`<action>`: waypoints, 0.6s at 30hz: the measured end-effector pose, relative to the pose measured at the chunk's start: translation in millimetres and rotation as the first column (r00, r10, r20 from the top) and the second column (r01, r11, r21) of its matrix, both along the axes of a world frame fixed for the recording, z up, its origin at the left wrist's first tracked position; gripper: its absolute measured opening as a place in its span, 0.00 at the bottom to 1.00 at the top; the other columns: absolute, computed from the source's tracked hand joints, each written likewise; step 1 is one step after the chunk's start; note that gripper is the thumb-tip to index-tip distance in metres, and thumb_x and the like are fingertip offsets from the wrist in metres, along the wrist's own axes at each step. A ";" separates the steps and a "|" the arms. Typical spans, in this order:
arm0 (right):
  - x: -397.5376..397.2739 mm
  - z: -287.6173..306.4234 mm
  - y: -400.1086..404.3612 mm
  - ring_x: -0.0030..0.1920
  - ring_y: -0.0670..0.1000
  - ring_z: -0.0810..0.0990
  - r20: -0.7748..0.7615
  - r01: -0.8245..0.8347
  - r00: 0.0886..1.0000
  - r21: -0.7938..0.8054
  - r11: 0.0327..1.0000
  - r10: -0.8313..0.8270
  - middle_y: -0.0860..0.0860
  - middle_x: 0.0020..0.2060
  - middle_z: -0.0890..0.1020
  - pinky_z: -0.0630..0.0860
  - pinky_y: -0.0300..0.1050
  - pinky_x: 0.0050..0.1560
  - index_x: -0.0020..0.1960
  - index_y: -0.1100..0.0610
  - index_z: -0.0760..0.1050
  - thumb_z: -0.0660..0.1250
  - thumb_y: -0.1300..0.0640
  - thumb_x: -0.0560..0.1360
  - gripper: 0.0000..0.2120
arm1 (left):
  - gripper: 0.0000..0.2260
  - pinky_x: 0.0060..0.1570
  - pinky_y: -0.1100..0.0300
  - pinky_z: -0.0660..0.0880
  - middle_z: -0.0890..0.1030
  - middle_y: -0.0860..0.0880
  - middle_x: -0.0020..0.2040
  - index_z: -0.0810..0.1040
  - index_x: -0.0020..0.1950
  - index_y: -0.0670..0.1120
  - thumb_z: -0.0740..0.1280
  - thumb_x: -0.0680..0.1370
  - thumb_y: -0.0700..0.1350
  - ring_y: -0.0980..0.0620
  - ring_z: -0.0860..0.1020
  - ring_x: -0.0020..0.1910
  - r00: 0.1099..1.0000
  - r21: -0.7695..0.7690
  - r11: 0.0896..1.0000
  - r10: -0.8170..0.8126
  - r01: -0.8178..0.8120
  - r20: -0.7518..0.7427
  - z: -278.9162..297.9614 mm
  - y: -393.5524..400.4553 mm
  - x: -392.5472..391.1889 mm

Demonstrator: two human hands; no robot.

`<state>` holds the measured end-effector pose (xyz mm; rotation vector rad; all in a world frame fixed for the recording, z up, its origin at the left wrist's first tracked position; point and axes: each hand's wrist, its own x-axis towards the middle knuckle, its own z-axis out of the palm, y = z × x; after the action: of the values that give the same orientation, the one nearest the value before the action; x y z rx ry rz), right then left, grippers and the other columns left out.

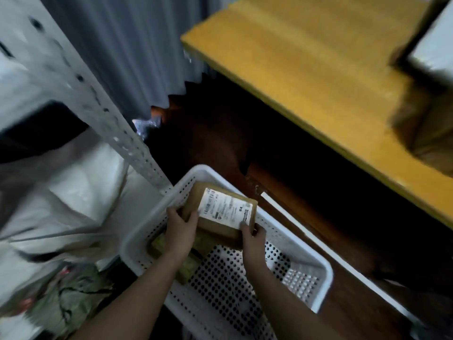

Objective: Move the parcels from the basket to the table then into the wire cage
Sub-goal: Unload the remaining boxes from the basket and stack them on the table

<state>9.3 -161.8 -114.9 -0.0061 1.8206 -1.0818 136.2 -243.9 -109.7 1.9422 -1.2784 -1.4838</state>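
A brown cardboard parcel (215, 224) with a white shipping label sits over the far end of a white perforated plastic basket (306, 256) on the floor. My left hand (180, 227) grips the parcel's left edge, thumb on top. My right hand (252, 235) grips its near right corner. Under the parcel, more yellowish-brown parcels (188, 268) lie in the basket, partly hidden by my left forearm. The yellow table top (306, 69) runs across the upper right, above the basket.
A white perforated metal shelf post (110, 114) slants down to the basket's left. White plastic bags (73, 197) and a greenish bundle (71, 295) lie at the left. A cardboard box (426, 128) rests on the table at the right edge. Grey corrugated sheeting (127, 45) stands behind.
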 end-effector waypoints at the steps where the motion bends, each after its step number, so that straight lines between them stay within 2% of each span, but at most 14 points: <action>1: 0.5 28.5 6.9 0.56 0.53 0.76 -0.021 0.017 1.000 -0.016 1.000 -0.017 0.53 0.58 0.74 0.75 0.53 0.60 0.65 0.55 0.65 0.65 0.50 0.79 0.18 | 0.17 0.52 0.54 0.72 0.73 0.48 0.58 0.65 0.63 0.46 0.64 0.79 0.50 0.48 0.74 0.56 1.000 -0.026 1.000 -0.015 0.015 -0.002 29.6 7.6 -0.5; 4: 2.4 97.8 22.1 0.56 0.55 0.76 -0.085 0.042 0.995 -0.023 0.999 -0.043 0.56 0.62 0.72 0.76 0.60 0.59 0.62 0.50 0.66 0.67 0.43 0.75 0.19 | 0.17 0.50 0.54 0.72 0.73 0.47 0.57 0.66 0.65 0.45 0.64 0.79 0.50 0.47 0.74 0.55 0.999 -0.094 0.995 -0.033 0.032 -0.008 105.9 23.7 -4.5; 8: -11.0 199.8 32.7 0.55 0.52 0.70 -0.135 0.081 0.987 -0.085 0.993 -0.092 0.54 0.65 0.66 0.73 0.51 0.57 0.68 0.53 0.65 0.64 0.44 0.78 0.23 | 0.15 0.43 0.55 0.72 0.73 0.48 0.55 0.67 0.62 0.47 0.64 0.79 0.51 0.49 0.74 0.49 0.998 -0.185 0.982 -0.046 0.040 -0.031 192.4 31.1 -14.0; 11: -31.3 261.3 40.7 0.54 0.51 0.67 -0.209 0.087 0.970 -0.177 0.980 -0.124 0.54 0.66 0.63 0.69 0.46 0.55 0.69 0.52 0.63 0.62 0.44 0.79 0.23 | 0.14 0.48 0.47 0.77 0.73 0.48 0.54 0.66 0.60 0.50 0.62 0.79 0.55 0.48 0.75 0.49 0.989 -0.220 0.972 -0.110 0.087 -0.095 253.2 33.3 -28.4; 13: -43.8 293.8 45.3 0.58 0.53 0.69 -0.297 0.082 0.943 -0.232 0.969 -0.151 0.54 0.67 0.63 0.68 0.46 0.59 0.70 0.51 0.64 0.62 0.42 0.78 0.24 | 0.15 0.46 0.51 0.74 0.74 0.47 0.53 0.67 0.62 0.47 0.62 0.80 0.54 0.49 0.75 0.47 0.981 -0.305 0.946 -0.149 0.106 -0.120 286.6 35.2 -43.7; 16: -73.3 343.4 56.9 0.66 0.56 0.68 -0.382 0.096 0.899 -0.309 0.946 -0.216 0.55 0.69 0.62 0.65 0.44 0.59 0.72 0.53 0.63 0.61 0.43 0.79 0.25 | 0.16 0.38 0.57 0.69 0.72 0.45 0.57 0.68 0.63 0.45 0.61 0.80 0.53 0.53 0.72 0.42 0.963 -0.397 0.907 -0.221 0.144 -0.156 336.2 39.2 -80.4; 18: -95.2 365.1 64.3 0.67 0.56 0.68 -0.407 0.119 0.876 -0.338 0.934 -0.259 0.55 0.70 0.62 0.65 0.45 0.59 0.73 0.54 0.61 0.60 0.43 0.80 0.26 | 0.17 0.41 0.58 0.66 0.69 0.44 0.60 0.68 0.64 0.45 0.61 0.80 0.53 0.51 0.70 0.43 0.953 -0.419 0.888 -0.270 0.191 -0.136 362.5 41.1 -106.1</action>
<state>-85.9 -97.5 250.2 -0.2855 2.0690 -1.5997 30.2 -202.8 252.8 1.3876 -1.6201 -1.3394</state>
